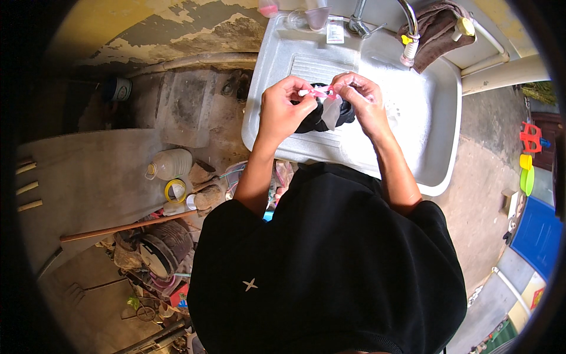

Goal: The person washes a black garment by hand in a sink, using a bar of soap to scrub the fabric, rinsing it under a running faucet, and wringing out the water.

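Observation:
Both of my hands meet over the ridged left side of the white sink (439, 177). In a pinch, my left hand (282, 112) holds the white end of a slim pink-and-white item (319, 92); its exact kind is unclear. The fingers of my right hand (364, 105) are closed on the other end of the same item. A whitish, translucent flap (332, 113) hangs down beside the right fingers. Directly below lies a dark black bundle (306, 123), partly hidden by my hands, so I cannot tell what it is.
A curved faucet (409, 26) and a brown towel (433, 32) are at the sink's back right. Along its back edge stand a translucent cup (318, 17) and a small white packet (335, 30). A plastic jug (171, 164) and clutter lie on the left.

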Demonstrator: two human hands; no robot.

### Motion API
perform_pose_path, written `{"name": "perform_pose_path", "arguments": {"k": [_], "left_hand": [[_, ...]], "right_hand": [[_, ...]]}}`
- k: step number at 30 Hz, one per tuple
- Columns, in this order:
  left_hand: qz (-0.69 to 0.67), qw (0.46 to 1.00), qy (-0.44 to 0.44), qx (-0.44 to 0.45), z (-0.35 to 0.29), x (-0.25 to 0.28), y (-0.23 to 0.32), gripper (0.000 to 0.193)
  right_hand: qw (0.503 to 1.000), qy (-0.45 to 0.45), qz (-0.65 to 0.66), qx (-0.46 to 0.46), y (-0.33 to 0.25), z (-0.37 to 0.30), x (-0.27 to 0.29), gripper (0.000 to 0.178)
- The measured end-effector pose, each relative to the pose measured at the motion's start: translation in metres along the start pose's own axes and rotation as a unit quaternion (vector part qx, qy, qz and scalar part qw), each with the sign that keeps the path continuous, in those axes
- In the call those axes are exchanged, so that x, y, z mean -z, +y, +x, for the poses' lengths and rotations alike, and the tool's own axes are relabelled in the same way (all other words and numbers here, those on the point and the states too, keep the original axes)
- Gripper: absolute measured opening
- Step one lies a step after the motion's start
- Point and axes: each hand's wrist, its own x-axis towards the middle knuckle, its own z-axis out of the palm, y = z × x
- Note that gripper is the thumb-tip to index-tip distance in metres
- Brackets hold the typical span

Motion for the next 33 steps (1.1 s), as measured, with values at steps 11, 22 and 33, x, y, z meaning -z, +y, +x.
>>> {"name": "perform_pose_path", "arguments": {"k": [11,22,33], "left_hand": [[-0.351,0.922,-0.159,0.039,0.007,0.008,-0.011,0.011],[-0.388,0.897,-0.207,0.033,0.028,0.023,0.013,0.037],[-0.126,0.982,0.132,-0.046,0.170,0.052,0.017,0.043]], "right_hand": [[0.989,-0.024,0.138,-0.041,0.002,0.001,0.003,0.014],[0.989,0.015,0.139,-0.040,0.002,0.027,-0.008,0.014],[0.986,0.027,0.092,-0.135,0.036,0.022,0.010,0.012]]}}
